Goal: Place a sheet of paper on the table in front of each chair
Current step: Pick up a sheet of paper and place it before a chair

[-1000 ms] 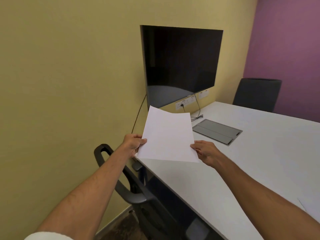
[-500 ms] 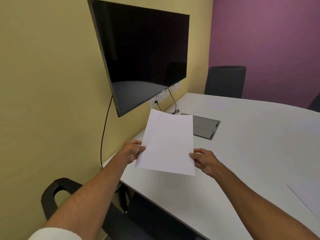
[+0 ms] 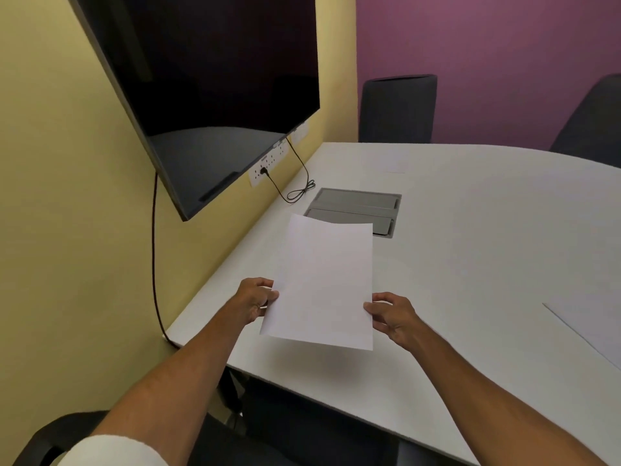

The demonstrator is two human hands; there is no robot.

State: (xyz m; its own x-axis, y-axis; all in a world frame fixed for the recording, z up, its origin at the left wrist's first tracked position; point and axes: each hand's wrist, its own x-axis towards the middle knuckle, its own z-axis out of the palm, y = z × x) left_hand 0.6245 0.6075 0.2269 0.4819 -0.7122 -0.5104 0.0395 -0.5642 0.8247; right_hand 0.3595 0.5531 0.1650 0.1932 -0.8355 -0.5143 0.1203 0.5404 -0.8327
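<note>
Lowering the blank white sheet of paper flat onto the white table, just past the near edge above the black chair below, looks like the step in hand; keeping it level and square should help. Sheet is hanging above the tabletop, casting a shadow. Left hand is pinching the left edge, fingers curled closed on it. Right hand is pinching the right edge, thumb on top.

White table runs along yellow wall. Grey cable hatch set flush in top, coiled black cord beside it. Paper sheet flat at rt edge.
</note>
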